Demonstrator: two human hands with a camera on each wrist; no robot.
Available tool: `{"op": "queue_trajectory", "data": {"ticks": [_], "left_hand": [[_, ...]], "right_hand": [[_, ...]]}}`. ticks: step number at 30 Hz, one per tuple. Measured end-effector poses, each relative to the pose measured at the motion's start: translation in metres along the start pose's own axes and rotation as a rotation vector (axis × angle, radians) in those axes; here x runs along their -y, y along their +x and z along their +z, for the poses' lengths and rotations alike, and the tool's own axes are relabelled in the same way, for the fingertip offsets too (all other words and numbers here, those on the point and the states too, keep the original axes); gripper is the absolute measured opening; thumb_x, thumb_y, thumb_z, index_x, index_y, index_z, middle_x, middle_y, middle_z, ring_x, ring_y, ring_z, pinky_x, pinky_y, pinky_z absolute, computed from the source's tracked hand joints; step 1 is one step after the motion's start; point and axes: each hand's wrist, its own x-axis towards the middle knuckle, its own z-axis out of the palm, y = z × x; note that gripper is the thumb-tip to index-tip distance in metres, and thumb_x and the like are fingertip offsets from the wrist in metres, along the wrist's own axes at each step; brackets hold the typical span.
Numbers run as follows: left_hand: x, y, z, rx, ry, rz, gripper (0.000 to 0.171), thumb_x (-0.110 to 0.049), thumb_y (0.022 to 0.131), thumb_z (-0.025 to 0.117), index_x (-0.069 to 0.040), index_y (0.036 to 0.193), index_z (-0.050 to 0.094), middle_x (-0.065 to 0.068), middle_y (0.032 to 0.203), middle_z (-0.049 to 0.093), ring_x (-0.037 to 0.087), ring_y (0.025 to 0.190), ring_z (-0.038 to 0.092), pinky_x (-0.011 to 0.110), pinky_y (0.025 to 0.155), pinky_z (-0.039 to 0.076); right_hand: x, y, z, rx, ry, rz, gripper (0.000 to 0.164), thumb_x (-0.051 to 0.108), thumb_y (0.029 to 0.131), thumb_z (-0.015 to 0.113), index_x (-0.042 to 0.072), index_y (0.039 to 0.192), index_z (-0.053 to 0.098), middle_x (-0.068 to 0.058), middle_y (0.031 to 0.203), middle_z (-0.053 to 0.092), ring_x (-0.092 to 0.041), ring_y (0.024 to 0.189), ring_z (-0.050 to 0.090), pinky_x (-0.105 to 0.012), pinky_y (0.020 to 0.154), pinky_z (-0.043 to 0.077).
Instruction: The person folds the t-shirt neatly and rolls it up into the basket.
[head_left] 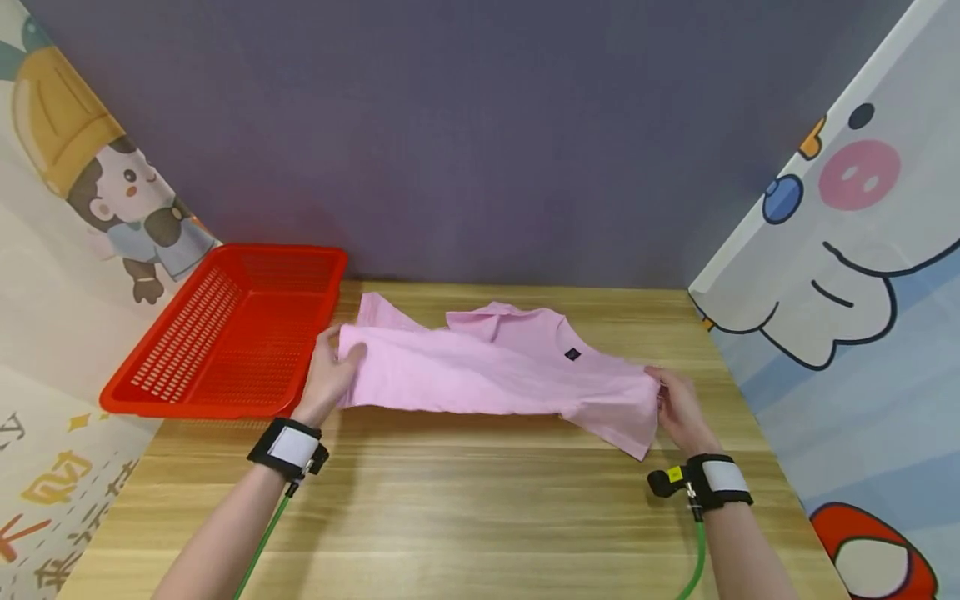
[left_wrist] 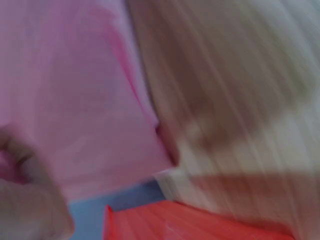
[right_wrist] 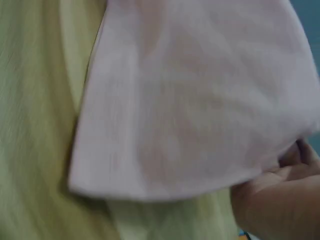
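Note:
A pink T-shirt (head_left: 465,367) stretches sideways between the two hands, its near part doubled over the rest. A small dark label (head_left: 573,354) marks its neckline, toward the right. My left hand (head_left: 332,371) pinches the hem end, thumb on top of the cloth. At the other end, my right hand (head_left: 677,407) grips the shirt near a sleeve (head_left: 626,421), which hangs down beside the fingers. In the left wrist view the hem corner (left_wrist: 135,165) spreads past the hand; in the right wrist view the sleeve cloth (right_wrist: 185,110) hides most fingertips.
A red plastic basket (head_left: 281,325) stands at the left of the wooden table (head_left: 450,508), right by the left hand. A grey panel (head_left: 480,150) closes off the back, and printed panels flank both sides. Green cables (head_left: 258,546) trail from the wrist cameras.

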Motion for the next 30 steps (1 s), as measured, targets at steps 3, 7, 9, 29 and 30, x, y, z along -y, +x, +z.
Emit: {"op": "queue_trajectory", "data": {"ticks": [3,7,9,29,30], "left_hand": [[0.018,-0.010,-0.004,0.253,0.310,-0.018,0.089,-0.030,0.086,0.054,0.006,0.138,-0.008,0.036,0.136,0.025,0.042,0.119,0.039,0.050,0.100,0.033],[0.040,-0.026,-0.008,0.389,0.590,-0.009,0.097,-0.033,0.081,0.060,0.019,0.133,-0.005,0.042,0.136,0.014,0.052,0.125,0.022,0.057,0.104,0.021],[0.047,-0.032,-0.009,0.373,0.652,-0.007,0.092,-0.035,0.078,0.064,0.021,0.129,0.013,0.041,0.126,0.031,0.050,0.117,0.034,0.055,0.099,0.030],[0.051,-0.036,-0.016,0.508,0.420,-0.078,0.033,-0.033,0.085,0.056,-0.004,0.070,0.051,-0.001,0.055,0.051,0.015,0.053,0.058,0.035,0.054,0.049],[0.049,-0.033,-0.019,0.576,0.284,-0.119,0.032,-0.030,0.088,0.053,-0.001,0.073,0.052,-0.001,0.055,0.053,0.015,0.055,0.061,0.036,0.057,0.052]], "right_hand": [[-0.004,-0.004,-0.009,-0.009,-0.097,0.114,0.016,0.020,0.090,0.051,0.017,0.086,0.066,0.008,0.073,0.065,-0.003,0.063,0.059,-0.018,0.055,0.048],[-0.012,-0.008,-0.018,-0.020,-0.318,0.242,0.018,0.032,0.089,0.052,0.019,0.095,0.062,0.009,0.080,0.065,-0.005,0.071,0.061,-0.021,0.063,0.050],[-0.015,-0.008,-0.021,-0.040,-0.425,0.270,0.025,0.038,0.087,0.053,0.017,0.100,0.058,0.009,0.083,0.063,-0.006,0.074,0.059,-0.022,0.065,0.049],[0.000,-0.013,-0.020,0.140,-0.298,0.130,0.022,0.024,0.094,0.044,0.017,0.092,0.065,0.010,0.082,0.062,-0.003,0.073,0.057,-0.019,0.063,0.048],[0.002,-0.015,-0.020,0.181,-0.236,0.098,0.025,0.021,0.095,0.041,0.015,0.093,0.065,0.008,0.082,0.063,-0.004,0.071,0.058,-0.019,0.061,0.048]]}}
